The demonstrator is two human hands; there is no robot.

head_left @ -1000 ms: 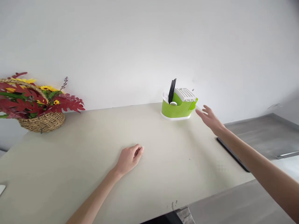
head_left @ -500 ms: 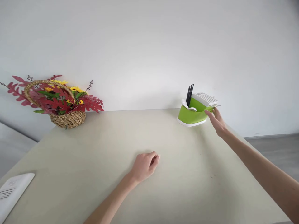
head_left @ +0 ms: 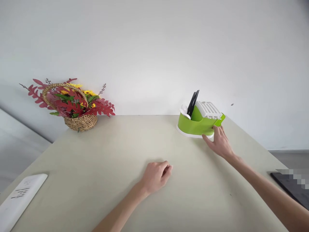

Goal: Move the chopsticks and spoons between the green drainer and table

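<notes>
A green and white utensil holder (head_left: 193,125) stands toward the back right of the table, against my right hand (head_left: 219,141). That hand has its thumb low on the front, near the white base, and its fingers bent around the right end. Black chopsticks (head_left: 193,104) lean in the open compartment beside white spoons (head_left: 185,112). A slotted white top (head_left: 209,109) covers the other half of the holder. My left hand (head_left: 157,176) rests on the table in a loose fist, apart from any object, with nothing visible in it.
A wicker basket (head_left: 80,123) of red leaves and yellow flowers stands at the back left by the wall. On the front left lies a flat white object (head_left: 24,196) with dark markings. A flat black object (head_left: 288,185) is at the right edge, partly behind my right forearm.
The utensil holder has turned and come nearer and leftward on the table. My right hand has shifted lower on its right end. My left hand stays in its fist; the view has shifted slightly.
</notes>
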